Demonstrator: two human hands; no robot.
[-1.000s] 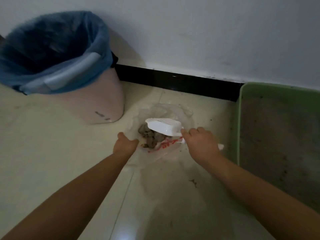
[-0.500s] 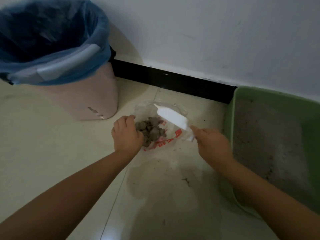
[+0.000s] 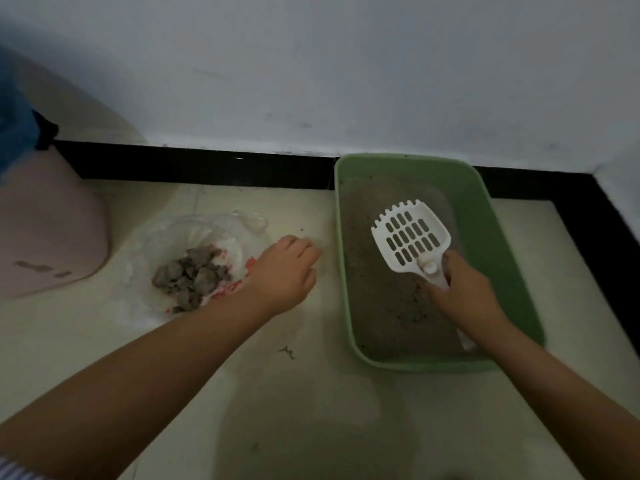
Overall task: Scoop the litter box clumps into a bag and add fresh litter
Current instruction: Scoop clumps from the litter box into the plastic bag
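scoop [image 3: 410,237] moved from bag [image 3: 194,261] to over litter box [image 3: 485,216] at 3 o'clock | right hand [image 3: 464,292] grips its handle | left hand [image 3: 287,271] off bag edge, fingers curled, empty | clumps [image 3: 192,275] in bag at 9 o'clock

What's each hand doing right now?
Left hand: holds nothing visible, fingers loosely curled beside the plastic bag.
Right hand: grips the white litter scoop over the green litter box.

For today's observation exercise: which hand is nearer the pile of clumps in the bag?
Left. The left hand rests just right of the clumps; the right hand holds the scoop over the litter box.
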